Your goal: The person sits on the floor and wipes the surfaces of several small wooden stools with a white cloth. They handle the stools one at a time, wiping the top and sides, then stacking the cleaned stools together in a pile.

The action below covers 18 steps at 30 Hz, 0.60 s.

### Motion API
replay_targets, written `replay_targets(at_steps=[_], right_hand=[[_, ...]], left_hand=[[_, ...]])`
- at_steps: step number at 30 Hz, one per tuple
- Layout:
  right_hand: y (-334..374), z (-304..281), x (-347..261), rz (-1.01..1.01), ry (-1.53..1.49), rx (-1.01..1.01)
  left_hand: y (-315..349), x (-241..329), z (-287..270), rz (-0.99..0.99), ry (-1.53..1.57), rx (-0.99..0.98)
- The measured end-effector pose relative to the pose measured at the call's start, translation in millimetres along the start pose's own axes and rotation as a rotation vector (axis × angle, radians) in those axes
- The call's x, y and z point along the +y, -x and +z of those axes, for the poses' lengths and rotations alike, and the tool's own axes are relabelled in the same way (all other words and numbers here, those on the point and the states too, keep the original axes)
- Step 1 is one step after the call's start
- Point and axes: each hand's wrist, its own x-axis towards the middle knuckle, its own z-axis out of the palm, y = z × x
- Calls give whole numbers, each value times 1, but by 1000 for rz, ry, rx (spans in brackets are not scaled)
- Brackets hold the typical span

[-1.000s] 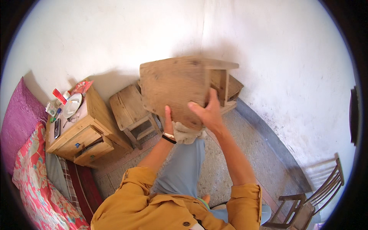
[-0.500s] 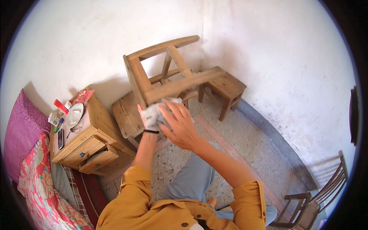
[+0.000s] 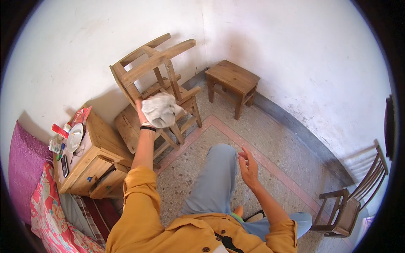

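A crumpled pale grey cloth (image 3: pixel 160 110) covers most of my left hand (image 3: pixel 140 114), which holds it. Only part of that hand shows beside the cloth. Right behind it is a tilted wooden frame (image 3: pixel 145 69) with bars and legs, like a small chair or stool, set against other wooden seats; the cloth hides whether my left hand touches it. My right hand (image 3: pixel 249 168) is empty above the floor, beside my knee, its fingers slightly bent and apart.
A wooden stool (image 3: pixel 234 78) stands in the corner. At left is a small cabinet (image 3: pixel 101 135) with a partly pulled-out drawer, holding a plate (image 3: pixel 75 137) and a phone (image 3: pixel 64 166). A purple cushion (image 3: pixel 27 164) lies beside it. A slatted chair (image 3: pixel 346 211) stands at right.
My right hand has left the cloth and moved down and right. The cloth stays with my left hand, which shifted left. The wooden frame has turned and moved left.
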Motion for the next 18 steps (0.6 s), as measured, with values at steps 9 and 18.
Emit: replay_targets(at_steps=[9, 18], right_hand=[[41, -28, 39, 275, -134, -31], [29, -8, 85, 452, -177, -105]], left_hand=[[9, 4, 34, 253, -2555, -71], [-40, -45, -3, -220, -2765, -277]])
